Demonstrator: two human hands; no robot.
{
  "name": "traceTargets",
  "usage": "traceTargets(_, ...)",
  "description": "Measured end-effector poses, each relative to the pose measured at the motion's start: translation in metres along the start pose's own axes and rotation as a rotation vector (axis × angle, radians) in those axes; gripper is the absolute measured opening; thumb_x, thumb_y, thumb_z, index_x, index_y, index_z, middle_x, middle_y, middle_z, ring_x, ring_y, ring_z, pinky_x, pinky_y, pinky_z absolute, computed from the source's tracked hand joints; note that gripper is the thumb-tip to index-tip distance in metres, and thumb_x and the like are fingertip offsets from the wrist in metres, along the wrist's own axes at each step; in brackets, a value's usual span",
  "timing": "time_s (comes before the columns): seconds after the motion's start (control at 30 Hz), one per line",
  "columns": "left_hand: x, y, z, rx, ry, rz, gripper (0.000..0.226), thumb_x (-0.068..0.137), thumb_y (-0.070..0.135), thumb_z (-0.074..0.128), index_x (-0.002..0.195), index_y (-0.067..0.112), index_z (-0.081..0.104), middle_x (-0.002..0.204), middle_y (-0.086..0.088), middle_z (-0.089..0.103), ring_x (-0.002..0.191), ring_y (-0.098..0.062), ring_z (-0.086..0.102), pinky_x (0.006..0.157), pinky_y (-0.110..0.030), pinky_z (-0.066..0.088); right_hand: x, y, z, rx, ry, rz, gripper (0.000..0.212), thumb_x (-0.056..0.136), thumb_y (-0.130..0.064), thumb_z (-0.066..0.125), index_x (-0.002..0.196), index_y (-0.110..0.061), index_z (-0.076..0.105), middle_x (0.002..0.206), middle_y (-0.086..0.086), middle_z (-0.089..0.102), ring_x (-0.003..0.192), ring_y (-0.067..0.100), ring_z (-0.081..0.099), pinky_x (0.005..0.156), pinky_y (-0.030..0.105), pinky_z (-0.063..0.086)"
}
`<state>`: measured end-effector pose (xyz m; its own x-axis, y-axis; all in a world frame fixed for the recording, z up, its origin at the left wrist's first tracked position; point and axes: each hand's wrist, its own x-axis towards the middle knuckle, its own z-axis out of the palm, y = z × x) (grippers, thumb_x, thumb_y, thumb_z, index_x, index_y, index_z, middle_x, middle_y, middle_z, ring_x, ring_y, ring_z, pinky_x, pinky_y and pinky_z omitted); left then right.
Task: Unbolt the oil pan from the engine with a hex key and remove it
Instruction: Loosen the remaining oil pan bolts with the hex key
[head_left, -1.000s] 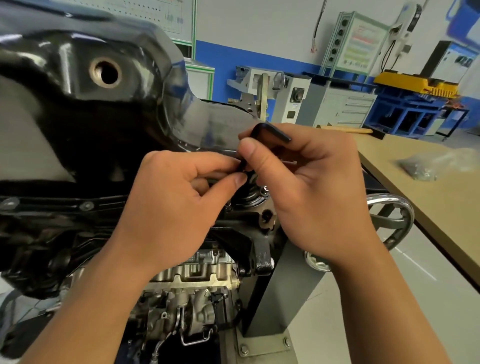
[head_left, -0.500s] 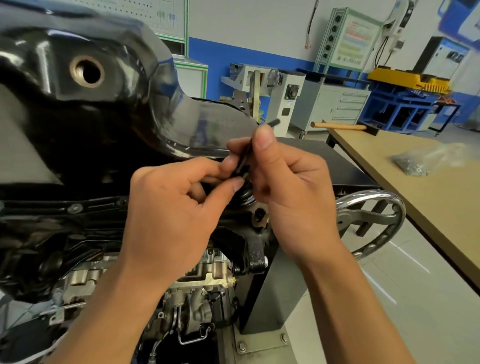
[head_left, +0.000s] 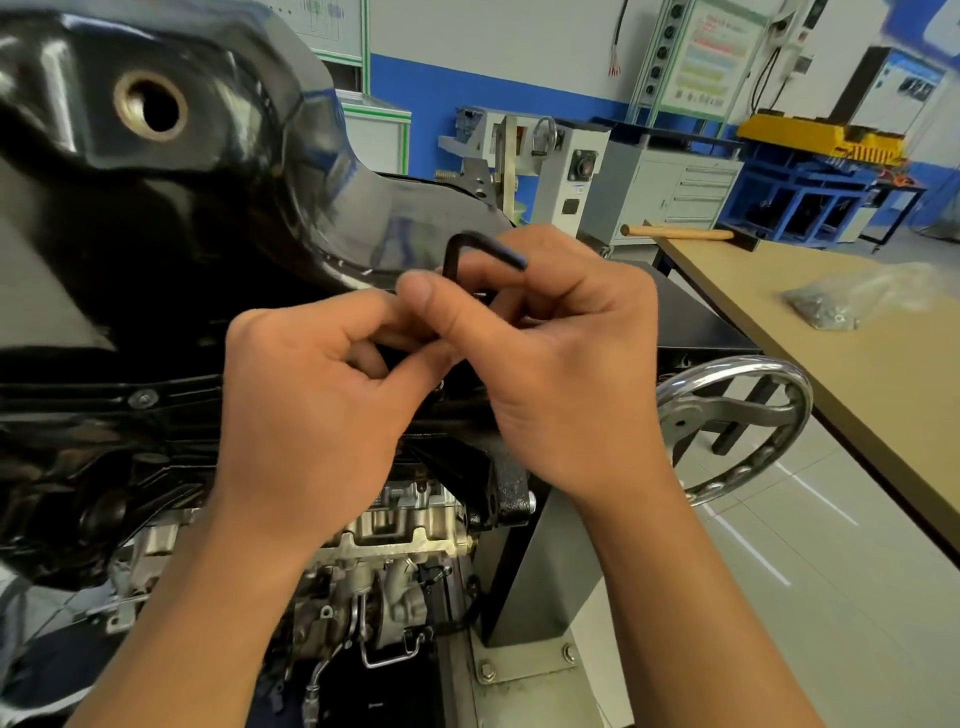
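Observation:
The glossy black oil pan (head_left: 218, 171) fills the upper left, sitting on top of the inverted engine (head_left: 395, 540), with an open drain hole (head_left: 151, 106) facing me. A black L-shaped hex key (head_left: 470, 249) stands at the pan's right flange, its short arm pointing right. My right hand (head_left: 540, 364) pinches the key between thumb and curled fingers. My left hand (head_left: 306, 410) curls its thumb and fingers around the key's lower shaft, which is hidden behind both hands. One flange bolt (head_left: 143, 399) shows at the left.
The engine hangs on a grey stand (head_left: 524, 613) with a chrome handwheel (head_left: 737, 421) at the right. A wooden workbench (head_left: 857, 353) carries a plastic bag of parts (head_left: 841, 304) and a wooden-handled tool (head_left: 680, 233). Cabinets and blue racks line the back wall.
The hex key has turned: its short arm pointed right, swung away out of sight, and now points right again. Both hands stayed at the same flange spot.

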<state>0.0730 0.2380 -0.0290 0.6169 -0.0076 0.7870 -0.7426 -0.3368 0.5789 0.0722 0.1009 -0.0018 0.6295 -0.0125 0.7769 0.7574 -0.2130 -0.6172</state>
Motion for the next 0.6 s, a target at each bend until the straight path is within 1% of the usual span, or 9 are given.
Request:
traceTargets(0.07, 0.000, 0.000, 0.001, -0.001, 0.001, 0.006, 0.007, 0.086, 0.036, 0.073, 0.091, 0.039, 0.071, 0.053, 0.010, 0.062, 0.043, -0.013, 0.055, 0.048, -0.008, 0.040, 0.000, 0.000, -0.003, -0.101, 0.027, -0.021, 0.011, 0.079, -0.012, 0.083, 0.074, -0.012, 0.073, 0.066, 0.006, 0.057, 0.063, 0.013, 0.050, 0.061, 0.024, 0.041)
traceTargets(0.13, 0.000, -0.001, -0.002, -0.053, -0.073, -0.002, 0.019, 0.091, 0.029, 0.071, 0.100, 0.045, 0.069, 0.072, 0.015, 0.072, 0.049, -0.012, 0.064, 0.048, -0.013, 0.048, 0.001, -0.001, -0.008, -0.140, -0.022, -0.035, 0.006, 0.084, -0.012, 0.078, 0.079, -0.013, 0.075, 0.065, 0.009, 0.057, 0.064, 0.012, 0.050, 0.063, 0.022, 0.039)
traceTargets(0.2, 0.002, -0.003, -0.008, -0.096, -0.166, -0.009, 0.030, 0.093, 0.019, 0.066, 0.108, 0.045, 0.067, 0.086, 0.025, 0.074, 0.055, -0.009, 0.068, 0.053, -0.015, 0.053, 0.002, -0.003, -0.012, -0.186, -0.118, -0.050, 0.008, 0.091, -0.009, 0.070, 0.086, -0.007, 0.076, 0.068, 0.010, 0.058, 0.067, 0.012, 0.052, 0.065, 0.021, 0.040)
traceTargets(0.27, 0.003, -0.005, -0.011, -0.073, -0.194, -0.005, 0.030, 0.094, 0.018, 0.065, 0.107, 0.045, 0.067, 0.080, 0.027, 0.073, 0.051, -0.009, 0.067, 0.053, -0.016, 0.053, 0.003, -0.003, -0.015, -0.225, -0.212, -0.056, 0.016, 0.096, -0.008, 0.062, 0.090, 0.002, 0.074, 0.072, 0.014, 0.059, 0.072, 0.019, 0.055, 0.067, 0.028, 0.044)
traceTargets(0.37, 0.003, -0.005, -0.011, -0.063, -0.142, -0.006, 0.020, 0.090, 0.025, 0.067, 0.099, 0.043, 0.067, 0.066, 0.030, 0.067, 0.045, -0.005, 0.062, 0.047, -0.009, 0.046, 0.002, -0.004, -0.015, -0.245, -0.279, -0.050, 0.022, 0.099, -0.009, 0.057, 0.093, 0.006, 0.071, 0.079, 0.018, 0.062, 0.079, 0.024, 0.058, 0.072, 0.035, 0.047)
traceTargets(0.4, 0.003, -0.005, -0.010, -0.058, -0.122, 0.000, 0.017, 0.088, 0.027, 0.068, 0.098, 0.041, 0.067, 0.065, 0.030, 0.066, 0.045, -0.005, 0.060, 0.047, -0.007, 0.044, 0.002, -0.004, -0.014, -0.246, -0.270, -0.052, 0.020, 0.098, -0.011, 0.060, 0.092, 0.005, 0.072, 0.080, 0.018, 0.063, 0.079, 0.024, 0.059, 0.071, 0.036, 0.048)
traceTargets(0.5, 0.003, -0.005, -0.007, 0.002, -0.082, 0.038, 0.013, 0.087, 0.030, 0.074, 0.098, 0.036, 0.071, 0.062, 0.018, 0.065, 0.043, -0.009, 0.056, 0.050, -0.005, 0.040, 0.001, -0.004, -0.013, -0.199, -0.158, -0.061, 0.008, 0.088, -0.013, 0.075, 0.087, -0.005, 0.077, 0.071, 0.010, 0.066, 0.064, 0.016, 0.057, 0.059, 0.027, 0.045)
traceTargets(0.57, 0.002, -0.005, -0.007, -0.001, -0.066, 0.040, 0.014, 0.086, 0.028, 0.076, 0.097, 0.034, 0.071, 0.060, 0.012, 0.063, 0.042, -0.005, 0.054, 0.052, -0.003, 0.038, 0.001, -0.003, -0.012, -0.155, -0.094, -0.057, 0.006, 0.084, -0.011, 0.079, 0.086, -0.006, 0.078, 0.069, 0.009, 0.068, 0.061, 0.019, 0.059, 0.056, 0.030, 0.047)
traceTargets(0.6, 0.002, -0.005, -0.007, -0.016, -0.076, 0.034, 0.015, 0.086, 0.026, 0.075, 0.097, 0.036, 0.072, 0.061, 0.011, 0.064, 0.043, -0.004, 0.056, 0.051, -0.004, 0.040, 0.001, -0.003, -0.011, -0.142, -0.098, -0.061, 0.006, 0.085, -0.010, 0.078, 0.086, -0.004, 0.078, 0.070, 0.011, 0.069, 0.062, 0.021, 0.060, 0.057, 0.032, 0.048)
